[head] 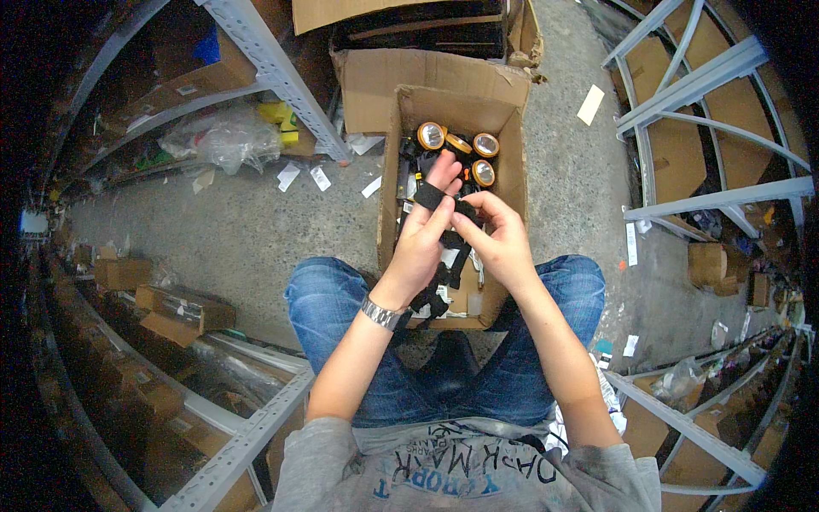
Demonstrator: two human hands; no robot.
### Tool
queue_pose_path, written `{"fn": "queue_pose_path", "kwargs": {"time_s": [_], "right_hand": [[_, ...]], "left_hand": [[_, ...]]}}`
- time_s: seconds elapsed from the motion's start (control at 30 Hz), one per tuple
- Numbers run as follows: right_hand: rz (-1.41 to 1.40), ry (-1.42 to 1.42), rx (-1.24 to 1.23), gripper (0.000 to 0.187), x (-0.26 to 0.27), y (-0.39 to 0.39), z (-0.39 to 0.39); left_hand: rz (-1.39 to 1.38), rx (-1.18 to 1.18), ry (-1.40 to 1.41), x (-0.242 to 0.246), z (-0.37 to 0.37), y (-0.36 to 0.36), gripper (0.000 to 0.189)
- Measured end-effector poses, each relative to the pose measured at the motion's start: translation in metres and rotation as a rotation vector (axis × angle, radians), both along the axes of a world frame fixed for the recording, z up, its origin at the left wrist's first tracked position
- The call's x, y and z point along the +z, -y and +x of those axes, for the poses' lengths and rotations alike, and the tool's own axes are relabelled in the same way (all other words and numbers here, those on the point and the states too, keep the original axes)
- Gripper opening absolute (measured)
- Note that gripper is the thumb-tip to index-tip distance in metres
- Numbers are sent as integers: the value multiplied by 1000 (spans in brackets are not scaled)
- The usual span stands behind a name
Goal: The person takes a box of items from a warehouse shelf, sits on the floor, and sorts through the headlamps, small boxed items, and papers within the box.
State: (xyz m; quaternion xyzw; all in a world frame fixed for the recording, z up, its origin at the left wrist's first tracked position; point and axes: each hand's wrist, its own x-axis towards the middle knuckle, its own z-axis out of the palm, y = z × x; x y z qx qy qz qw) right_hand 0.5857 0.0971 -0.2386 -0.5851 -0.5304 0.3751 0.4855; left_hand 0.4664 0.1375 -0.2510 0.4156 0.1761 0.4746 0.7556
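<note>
A black fabric strap [430, 196] is wrapped across the fingers of my left hand [419, 237], whose thumb presses on it. My right hand [499, 240] pinches the strap's other part between thumb and fingers, close beside the left thumb. Both hands are above an open cardboard box [387, 224] between my knees. In its far end lie several round lamps with orange rims, one of them a headlamp [485, 144] by its look. Black straps [457, 265], small dark packages and white papers lie nearer to me in the box. My hands hide part of the contents.
Beyond the box is another open carton [441, 70] with dark contents. Metal shelf racks stand at left [269, 64] and right [710, 201], holding cartons and plastic bags. Paper scraps and a cream card [590, 105] lie on the concrete floor [224, 224].
</note>
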Motion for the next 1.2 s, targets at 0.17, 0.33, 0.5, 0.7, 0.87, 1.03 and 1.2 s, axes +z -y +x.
{"fn": "queue_pose_path", "kwargs": {"time_s": [0.17,0.33,0.5,0.7,0.87,1.03,1.2], "right_hand": [[66,5,-181,17,8,5,13],[239,-20,-210,18,14,1,26],[417,-202,-429,17,24,3,45],[463,-361,-402,16,35,7,60],[419,-595,-415,19,49,3,75],[404,-445,-302,19,71,-1,66],[328,-156,-125,19,87,-4,52]], "left_hand": [[-26,112,16,-4,-4,0,87],[-1,125,-166,-22,-11,-6,60],[12,-103,-294,-34,-5,-10,26],[1,-270,-320,-47,0,-6,23],[-150,-423,-241,-25,-5,-3,34],[63,-354,-356,-30,-8,-7,36],[154,-53,-376,-35,-13,-13,32]]}}
